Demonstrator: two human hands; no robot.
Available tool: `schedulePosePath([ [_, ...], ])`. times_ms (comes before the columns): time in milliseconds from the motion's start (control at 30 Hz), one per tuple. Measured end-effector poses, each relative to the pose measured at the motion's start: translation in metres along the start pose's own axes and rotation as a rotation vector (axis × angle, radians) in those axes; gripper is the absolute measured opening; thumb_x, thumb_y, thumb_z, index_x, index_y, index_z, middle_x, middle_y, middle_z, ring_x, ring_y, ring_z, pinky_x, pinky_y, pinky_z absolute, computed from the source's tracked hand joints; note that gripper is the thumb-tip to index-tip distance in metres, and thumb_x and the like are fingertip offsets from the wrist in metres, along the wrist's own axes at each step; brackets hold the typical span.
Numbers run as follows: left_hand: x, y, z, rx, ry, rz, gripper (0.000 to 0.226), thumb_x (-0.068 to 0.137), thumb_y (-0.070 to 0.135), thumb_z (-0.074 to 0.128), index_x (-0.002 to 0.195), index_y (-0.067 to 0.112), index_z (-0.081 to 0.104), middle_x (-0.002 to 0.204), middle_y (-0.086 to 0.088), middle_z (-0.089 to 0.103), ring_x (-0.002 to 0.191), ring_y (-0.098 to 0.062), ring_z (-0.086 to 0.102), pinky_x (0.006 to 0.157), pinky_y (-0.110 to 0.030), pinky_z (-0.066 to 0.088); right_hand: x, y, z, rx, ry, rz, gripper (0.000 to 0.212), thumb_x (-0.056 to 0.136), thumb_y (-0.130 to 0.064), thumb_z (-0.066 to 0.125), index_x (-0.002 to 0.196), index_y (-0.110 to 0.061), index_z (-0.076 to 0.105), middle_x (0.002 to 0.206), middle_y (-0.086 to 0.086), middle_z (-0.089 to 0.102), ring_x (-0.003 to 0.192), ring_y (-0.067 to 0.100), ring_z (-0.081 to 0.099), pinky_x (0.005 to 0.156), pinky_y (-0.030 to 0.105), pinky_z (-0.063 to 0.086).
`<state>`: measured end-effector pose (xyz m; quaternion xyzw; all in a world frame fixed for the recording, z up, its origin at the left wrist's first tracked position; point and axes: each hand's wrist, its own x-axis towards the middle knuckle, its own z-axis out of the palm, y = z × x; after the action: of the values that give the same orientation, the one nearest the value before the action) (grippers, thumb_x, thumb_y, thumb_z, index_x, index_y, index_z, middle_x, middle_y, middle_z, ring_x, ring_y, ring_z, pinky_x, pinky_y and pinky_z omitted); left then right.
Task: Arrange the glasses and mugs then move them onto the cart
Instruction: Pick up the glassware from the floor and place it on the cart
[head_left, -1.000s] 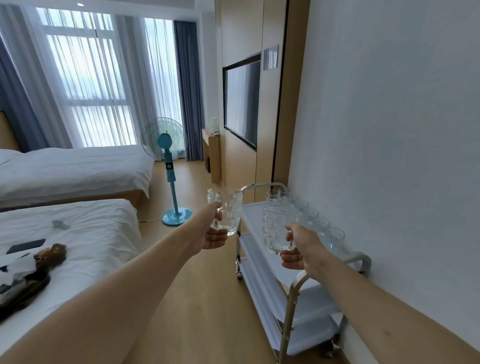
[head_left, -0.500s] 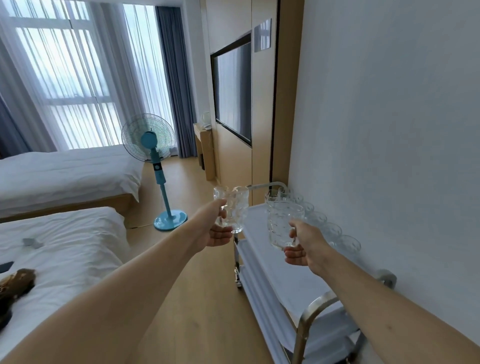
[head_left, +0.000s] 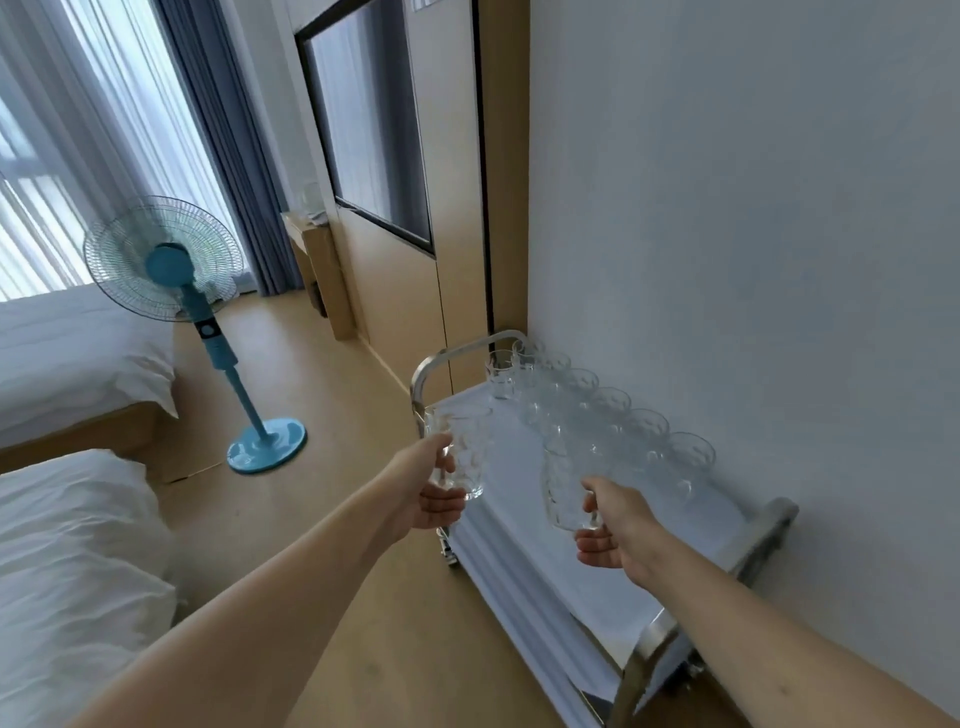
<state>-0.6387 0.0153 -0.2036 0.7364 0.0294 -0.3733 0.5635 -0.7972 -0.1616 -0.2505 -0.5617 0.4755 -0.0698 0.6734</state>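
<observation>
Left hand: fingers curled round the handle of a clear glass mug, held upright at the near-left edge of the cart, over the top shelf's left rim. Right hand: gripping the handle of a second glass mug, upright and held above the cart's white top shelf, clear of the surface. Glasses on the cart: a row of clear glasses stands along the wall side of the top shelf, with further ones at the far end near the metal rail; their exact count is blurred. Cart stands against the white wall. Surroundings: blue standing fan on the wooden floor, white beds at left, wall-mounted screen beyond.
</observation>
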Motion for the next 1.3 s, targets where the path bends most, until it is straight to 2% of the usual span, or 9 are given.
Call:
schedulePosePath([
  [200, 0.059, 0.011, -0.026, 0.13, -0.158, -0.041, 0.035, 0.097, 0.045, 0.056, 0.085, 0.012, 0.054, 0.081, -0.02, 0.069, 0.07, -0.03, 0.066, 0.064, -0.036, 0.06, 0.012, 0.021, 0.039, 0.092, 0.171, 0.086, 0.028, 0.097, -0.035, 0.054, 0.092, -0.008, 0.055, 0.077, 0.018, 0.059, 0.06, 0.027, 0.055, 0.055, 0.035, 0.057],
  [367, 0.1, 0.021, -0.034, 0.186, -0.267, -0.073, 0.034, 0.097, 0.043, 0.056, 0.084, 0.013, 0.052, 0.078, -0.019, 0.065, 0.073, -0.03, 0.062, 0.065, -0.035, 0.058, 0.012, 0.032, 0.067, 0.193, 0.293, 0.134, 0.028, 0.099, -0.036, 0.053, 0.093, -0.008, 0.055, 0.077, 0.016, 0.057, 0.059, 0.025, 0.054, 0.057, 0.033, 0.056],
  [500, 0.126, 0.023, -0.024, 0.241, -0.346, -0.099, 0.035, 0.096, 0.042, 0.056, 0.078, 0.013, 0.053, 0.088, -0.023, 0.068, 0.075, -0.031, 0.064, 0.072, -0.038, 0.059, 0.012, 0.045, 0.079, 0.282, 0.388, 0.162, 0.028, 0.099, -0.035, 0.054, 0.09, -0.008, 0.056, 0.073, 0.013, 0.056, 0.06, 0.025, 0.054, 0.059, 0.035, 0.055],
  [633, 0.145, 0.017, 0.004, 0.266, -0.446, -0.146, 0.037, 0.097, 0.044, 0.056, 0.078, 0.012, 0.054, 0.089, -0.023, 0.067, 0.072, -0.03, 0.064, 0.074, -0.039, 0.058, 0.021, 0.059, 0.079, 0.34, 0.467, 0.22, 0.029, 0.097, -0.036, 0.056, 0.09, -0.009, 0.059, 0.077, 0.015, 0.06, 0.068, 0.028, 0.058, 0.07, 0.043, 0.06],
  [733, 0.157, 0.012, 0.032, 0.285, -0.525, -0.178, 0.037, 0.098, 0.045, 0.055, 0.083, 0.012, 0.054, 0.089, -0.022, 0.066, 0.074, -0.031, 0.064, 0.07, -0.037, 0.059, 0.033, 0.065, 0.073, 0.387, 0.51, 0.249, 0.027, 0.098, -0.036, 0.054, 0.09, -0.01, 0.057, 0.076, 0.014, 0.057, 0.06, 0.025, 0.056, 0.065, 0.041, 0.059],
  [867, 0.174, 0.003, 0.075, 0.295, -0.584, -0.215, 0.037, 0.1, 0.044, 0.057, 0.085, 0.01, 0.055, 0.085, -0.02, 0.063, 0.073, -0.029, 0.062, 0.072, -0.038, 0.059, 0.06, 0.069, 0.054, 0.42, 0.554, 0.267, 0.029, 0.101, -0.037, 0.052, 0.091, -0.01, 0.057, 0.081, 0.016, 0.059, 0.063, 0.025, 0.056, 0.065, 0.038, 0.059],
  [967, 0.188, -0.007, 0.109, 0.303, -0.598, -0.234, 0.038, 0.1, 0.043, 0.059, 0.088, 0.008, 0.057, 0.083, -0.018, 0.062, 0.073, -0.028, 0.061, 0.07, -0.037, 0.06, 0.084, 0.073, 0.038, 0.439, 0.589, 0.285, 0.031, 0.103, -0.037, 0.051, 0.091, -0.009, 0.056, 0.078, 0.015, 0.057, 0.06, 0.023, 0.054, 0.059, 0.033, 0.057],
  [1167, 0.219, -0.022, 0.166, 0.31, -0.61, -0.309, 0.037, 0.102, 0.038, 0.058, 0.091, 0.004, 0.06, 0.085, -0.019, 0.061, 0.082, -0.032, 0.062, 0.076, -0.04, 0.061, 0.128, 0.084, 0.013, 0.491, 0.617, 0.334, 0.034, 0.105, -0.039, 0.047, 0.095, -0.008, 0.056, 0.076, 0.014, 0.057, 0.067, 0.025, 0.056, 0.073, 0.039, 0.059],
  [1300, 0.234, -0.03, 0.195, 0.304, -0.62, -0.347, 0.036, 0.103, 0.036, 0.057, 0.091, 0.002, 0.06, 0.089, -0.02, 0.058, 0.083, -0.031, 0.062, 0.078, -0.04, 0.062, 0.154, 0.088, -0.002, 0.501, 0.612, 0.315, 0.029, 0.106, -0.032, 0.044, 0.093, -0.009, 0.055, 0.073, 0.009, 0.052, 0.062, 0.021, 0.052, 0.073, 0.039, 0.057],
])
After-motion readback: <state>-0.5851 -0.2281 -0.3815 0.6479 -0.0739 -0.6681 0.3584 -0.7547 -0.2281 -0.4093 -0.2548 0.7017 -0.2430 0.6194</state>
